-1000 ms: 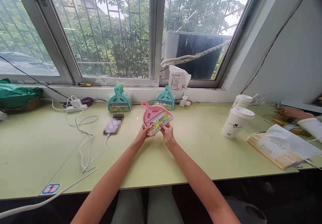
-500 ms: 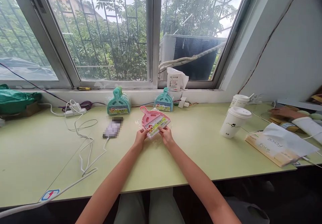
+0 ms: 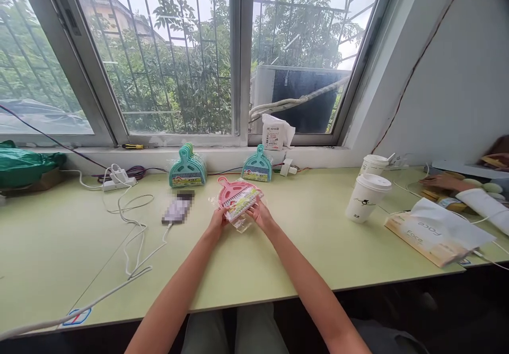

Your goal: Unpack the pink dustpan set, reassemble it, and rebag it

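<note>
A pink mini dustpan-and-brush set (image 3: 236, 197) in clear wrapping is held low over the green table (image 3: 278, 248). My left hand (image 3: 217, 220) grips its left lower edge and my right hand (image 3: 258, 215) grips its right lower edge. The handle points away and to the left. Behind it, against the wall, stand a stack of teal dustpan sets (image 3: 187, 167) on the left and a single teal dustpan set (image 3: 257, 165) on the right.
A phone (image 3: 178, 207) on a white cable lies left of my hands, with a power strip (image 3: 115, 178) and loose cords. Two paper cups (image 3: 362, 197) stand right; a tissue box (image 3: 431, 229) and another person's hand (image 3: 439, 180) lie further right. A green bag (image 3: 24, 158) sits far left.
The pink set has dropped lower and tilted flatter toward the table, both hands staying on it. The view has shifted slightly upward.
</note>
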The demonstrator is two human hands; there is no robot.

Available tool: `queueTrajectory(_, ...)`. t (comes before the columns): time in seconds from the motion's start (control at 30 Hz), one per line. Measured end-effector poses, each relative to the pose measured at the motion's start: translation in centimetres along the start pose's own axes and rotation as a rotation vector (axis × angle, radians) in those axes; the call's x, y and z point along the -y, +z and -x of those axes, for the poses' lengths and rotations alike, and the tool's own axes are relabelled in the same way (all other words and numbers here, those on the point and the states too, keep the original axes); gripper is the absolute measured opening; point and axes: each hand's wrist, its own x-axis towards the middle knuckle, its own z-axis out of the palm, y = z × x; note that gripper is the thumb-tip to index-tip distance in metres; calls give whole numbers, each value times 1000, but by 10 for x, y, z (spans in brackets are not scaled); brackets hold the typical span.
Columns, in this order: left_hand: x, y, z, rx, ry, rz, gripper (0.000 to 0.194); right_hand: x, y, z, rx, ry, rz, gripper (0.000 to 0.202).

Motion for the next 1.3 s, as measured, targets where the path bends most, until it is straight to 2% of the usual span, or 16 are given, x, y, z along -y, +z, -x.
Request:
queueTrajectory(0.07,-7,-6,-1,-25,8,42,29,12,-6,2,-23,-2,187,28)
queueTrajectory(0.1,-10,-9,-2,-53,4,56,28,18,-10,3,-67,-51,325,27)
queueTrajectory(0.13,-14,-13,-4,-89,-7,63,27,24,-15,4,-120,-142,480,25)
queueTrajectory(0.2,-20,-21,-7,-148,-35,68,25,32,-24,7,-180,-421,804,32)
queueTrajectory(0.27,-23,-30,-9,-156,-63,71,24,35,-29,7,-121,-687,1072,50)
queueTrajectory(0.33,-25,-36,-9,-118,-80,80,24,32,-31,6,-11,-812,1233,59)
queueTrajectory(0.37,-24,-38,-8,-95,-90,81,26,30,-31,5,28,-833,1265,57)
queueTrajectory(0.53,-22,-40,-4,15,-168,11,32,29,-35,-1,40,-780,1141,4)
queueTrajectory(0.73,-23,-41,-3,214,-191,-186,34,34,-38,-2,-23,-714,994,18)
queueTrajectory(0.93,-26,-28,16,359,-79,-383,49,3,-36,-4,-170,-597,875,20)
queueTrajectory(1.03,-26,-26,21,392,-44,-455,57,-8,-38,-7,-205,-583,811,33)
queueTrajectory(1.17,-30,-29,20,360,-28,-468,60,-11,-43,-20,-117,-392,729,30)
queueTrajectory(1.23,-33,-28,21,289,17,-407,63,-10,-43,-25,-89,-376,697,28)
queueTrajectory(1.3,-35,-26,21,231,94,-341,67,-9,-42,-26,-135,-397,678,28)
